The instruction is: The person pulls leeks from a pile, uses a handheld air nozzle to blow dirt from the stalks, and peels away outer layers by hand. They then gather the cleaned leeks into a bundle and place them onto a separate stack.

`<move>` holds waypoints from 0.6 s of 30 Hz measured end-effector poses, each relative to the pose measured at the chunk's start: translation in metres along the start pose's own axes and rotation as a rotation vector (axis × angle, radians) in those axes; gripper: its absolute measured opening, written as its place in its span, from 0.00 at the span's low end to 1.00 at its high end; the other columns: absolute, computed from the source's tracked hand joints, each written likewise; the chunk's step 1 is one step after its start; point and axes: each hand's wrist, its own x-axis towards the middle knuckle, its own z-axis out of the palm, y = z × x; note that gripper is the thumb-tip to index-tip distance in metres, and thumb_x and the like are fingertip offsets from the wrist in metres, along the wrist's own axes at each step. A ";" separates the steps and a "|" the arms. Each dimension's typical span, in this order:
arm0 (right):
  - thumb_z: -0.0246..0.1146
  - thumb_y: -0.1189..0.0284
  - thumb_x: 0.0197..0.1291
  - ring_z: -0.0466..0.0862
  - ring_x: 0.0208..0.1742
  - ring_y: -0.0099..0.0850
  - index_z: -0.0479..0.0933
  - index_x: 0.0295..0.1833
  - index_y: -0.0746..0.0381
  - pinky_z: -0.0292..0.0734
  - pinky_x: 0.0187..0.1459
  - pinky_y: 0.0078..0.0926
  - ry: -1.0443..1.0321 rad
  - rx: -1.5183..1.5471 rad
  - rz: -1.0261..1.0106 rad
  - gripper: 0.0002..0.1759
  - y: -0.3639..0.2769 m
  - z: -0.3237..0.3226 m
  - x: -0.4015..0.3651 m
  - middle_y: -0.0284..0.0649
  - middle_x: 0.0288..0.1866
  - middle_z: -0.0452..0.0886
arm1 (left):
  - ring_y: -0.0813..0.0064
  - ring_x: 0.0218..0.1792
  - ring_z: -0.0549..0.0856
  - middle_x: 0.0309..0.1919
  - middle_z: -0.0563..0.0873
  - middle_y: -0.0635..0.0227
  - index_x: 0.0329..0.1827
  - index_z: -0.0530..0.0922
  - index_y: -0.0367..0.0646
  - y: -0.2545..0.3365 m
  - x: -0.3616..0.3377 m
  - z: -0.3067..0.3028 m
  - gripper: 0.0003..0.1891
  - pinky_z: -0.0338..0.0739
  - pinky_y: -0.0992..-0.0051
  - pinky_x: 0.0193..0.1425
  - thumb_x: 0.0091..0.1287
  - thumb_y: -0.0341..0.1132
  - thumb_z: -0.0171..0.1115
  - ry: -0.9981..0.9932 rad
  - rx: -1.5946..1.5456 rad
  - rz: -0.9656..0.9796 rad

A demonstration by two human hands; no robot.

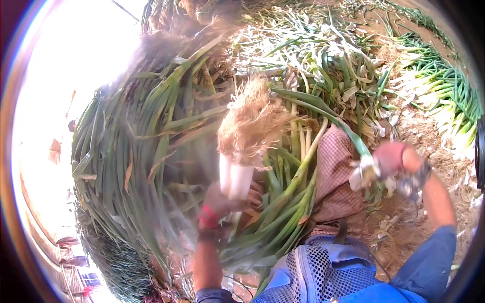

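Observation:
My left hand (222, 199), in a glove with a red wrist band, is closed around the white shafts of a few green onions (236, 177). Their shaggy brown roots (252, 121) point up and away from me. To the right, my gloved right hand (393, 159) is blurred, with its fingers curled at the end of a long green onion leaf (348, 132). Pale, torn bits of skin (365, 174) hang beside its fingers. Long green leaves (283, 202) lie between my hands, next to my checkered trouser leg (336, 171).
A large heap of unpeeled green onions (146, 131) stands at the left. Stripped leaves (303, 45) are piled ahead. At the far right lies a row of cleaned green onions (449, 96). Root and skin scraps (404, 222) cover the ground.

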 end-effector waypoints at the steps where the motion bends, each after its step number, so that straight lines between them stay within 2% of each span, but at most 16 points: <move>1: 0.74 0.57 0.66 0.90 0.41 0.36 0.89 0.52 0.59 0.88 0.55 0.37 0.166 0.031 -0.040 0.18 0.015 -0.035 -0.001 0.42 0.43 0.92 | 0.76 0.40 0.91 0.40 0.91 0.68 0.51 0.85 0.34 -0.001 0.003 -0.001 0.26 0.91 0.69 0.47 0.47 0.23 0.83 -0.001 -0.002 0.004; 4: 0.69 0.54 0.72 0.91 0.39 0.35 0.86 0.51 0.64 0.89 0.50 0.37 0.918 0.319 -0.146 0.22 0.099 -0.170 -0.035 0.46 0.42 0.92 | 0.78 0.40 0.90 0.42 0.91 0.69 0.53 0.85 0.35 -0.005 0.002 0.000 0.28 0.90 0.71 0.47 0.46 0.24 0.85 -0.057 -0.115 -0.004; 6: 0.66 0.57 0.71 0.91 0.42 0.45 0.87 0.54 0.64 0.87 0.48 0.42 1.520 0.151 -0.227 0.21 0.042 -0.207 -0.077 0.50 0.43 0.92 | 0.80 0.42 0.89 0.44 0.91 0.70 0.56 0.85 0.36 -0.002 -0.001 0.002 0.31 0.88 0.73 0.49 0.46 0.24 0.86 -0.032 -0.029 0.015; 8: 0.68 0.52 0.73 0.90 0.39 0.30 0.86 0.61 0.63 0.88 0.47 0.31 1.382 0.371 -0.024 0.26 0.044 -0.242 -0.041 0.42 0.40 0.92 | 0.80 0.42 0.88 0.45 0.91 0.70 0.56 0.84 0.36 -0.011 -0.001 0.001 0.31 0.88 0.73 0.49 0.46 0.25 0.87 -0.024 -0.009 0.057; 10: 0.62 0.50 0.80 0.89 0.36 0.28 0.87 0.60 0.62 0.87 0.44 0.30 1.192 0.359 -0.430 0.26 -0.021 -0.213 -0.004 0.39 0.40 0.91 | 0.80 0.43 0.88 0.45 0.91 0.70 0.57 0.84 0.36 -0.005 -0.004 0.004 0.32 0.88 0.73 0.50 0.46 0.25 0.87 -0.014 0.013 0.101; 11: 0.60 0.49 0.81 0.89 0.38 0.28 0.87 0.60 0.62 0.87 0.44 0.31 0.977 0.414 -0.470 0.27 -0.061 -0.196 0.003 0.39 0.42 0.91 | 0.80 0.43 0.88 0.45 0.90 0.71 0.57 0.84 0.36 0.014 -0.010 0.010 0.32 0.88 0.73 0.50 0.46 0.25 0.87 -0.045 -0.106 0.063; 12: 0.61 0.48 0.80 0.90 0.42 0.30 0.87 0.61 0.62 0.86 0.48 0.31 0.756 0.346 -0.386 0.27 -0.087 -0.186 -0.002 0.42 0.44 0.91 | 0.81 0.44 0.88 0.45 0.90 0.71 0.57 0.84 0.36 0.026 -0.011 0.015 0.32 0.88 0.73 0.50 0.46 0.25 0.87 -0.079 -0.221 0.027; 13: 0.62 0.45 0.79 0.91 0.50 0.41 0.85 0.63 0.68 0.84 0.61 0.41 0.616 0.438 -0.349 0.34 -0.107 -0.178 0.003 0.51 0.51 0.91 | 0.81 0.44 0.88 0.45 0.90 0.71 0.57 0.84 0.36 0.028 -0.011 0.015 0.32 0.88 0.73 0.50 0.46 0.25 0.87 -0.082 -0.220 0.024; 14: 0.63 0.47 0.78 0.91 0.50 0.40 0.86 0.62 0.67 0.84 0.61 0.41 0.856 0.352 -0.456 0.31 -0.110 -0.157 0.052 0.49 0.50 0.92 | 0.81 0.44 0.88 0.45 0.90 0.71 0.57 0.84 0.36 0.029 -0.010 0.016 0.32 0.88 0.73 0.49 0.46 0.26 0.88 -0.114 -0.253 0.023; 15: 0.63 0.51 0.74 0.90 0.44 0.39 0.87 0.54 0.62 0.87 0.49 0.43 0.843 0.361 -0.526 0.24 -0.117 -0.152 0.065 0.43 0.36 0.88 | 0.81 0.44 0.88 0.45 0.90 0.71 0.57 0.84 0.35 0.030 -0.009 0.017 0.31 0.87 0.73 0.49 0.47 0.26 0.88 -0.149 -0.285 0.023; 16: 0.63 0.51 0.74 0.90 0.44 0.39 0.87 0.54 0.62 0.87 0.49 0.43 0.845 0.362 -0.518 0.24 -0.117 -0.152 0.067 0.43 0.36 0.88 | 0.81 0.44 0.88 0.45 0.90 0.71 0.57 0.84 0.35 0.033 -0.009 0.017 0.31 0.87 0.73 0.49 0.47 0.26 0.88 -0.156 -0.284 0.026; 18: 0.63 0.56 0.72 0.90 0.42 0.42 0.86 0.47 0.62 0.88 0.48 0.46 1.061 0.093 -0.284 0.19 -0.114 -0.160 0.072 0.46 0.36 0.88 | 0.67 0.45 0.94 0.45 0.94 0.57 0.63 0.83 0.31 0.035 -0.010 0.019 0.30 0.90 0.66 0.53 0.53 0.19 0.77 -0.096 -0.148 0.003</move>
